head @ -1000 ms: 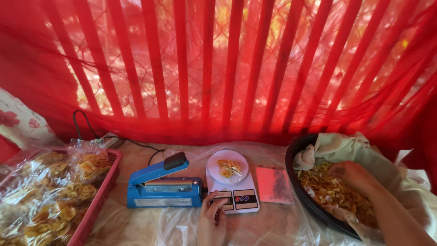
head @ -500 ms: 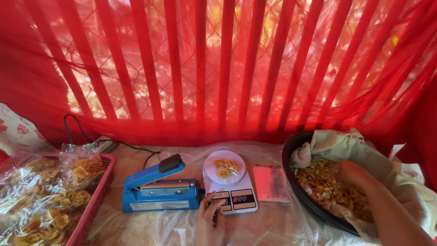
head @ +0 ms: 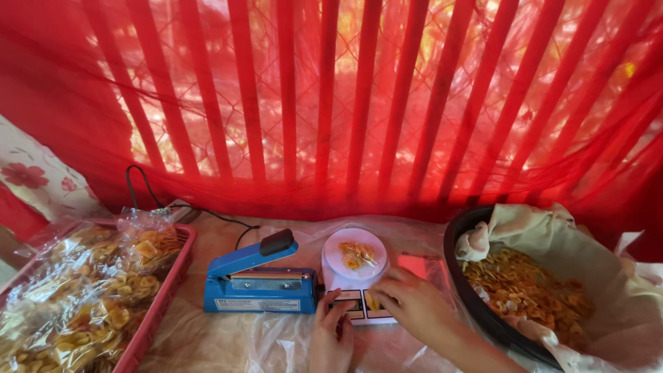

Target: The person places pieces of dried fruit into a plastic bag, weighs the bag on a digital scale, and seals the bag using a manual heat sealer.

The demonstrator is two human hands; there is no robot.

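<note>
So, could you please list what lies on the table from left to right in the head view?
Red tray of bagged chips → blue sealer → white scale → black basin of loose chips.

red curtain (head: pixel 331 103) – blue heat sealer (head: pixel 259 284) – red tray (head: pixel 162 304) of bagged chips (head: pixel 83 304)

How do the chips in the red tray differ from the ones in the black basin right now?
The chips in the red tray are sealed in clear plastic bags, piled up; those in the black basin lie loose on a pale cloth liner. The tray sits at the left, away from both hands; the basin is at the right, beside the right hand. Both hold the same yellowish chips.
</note>
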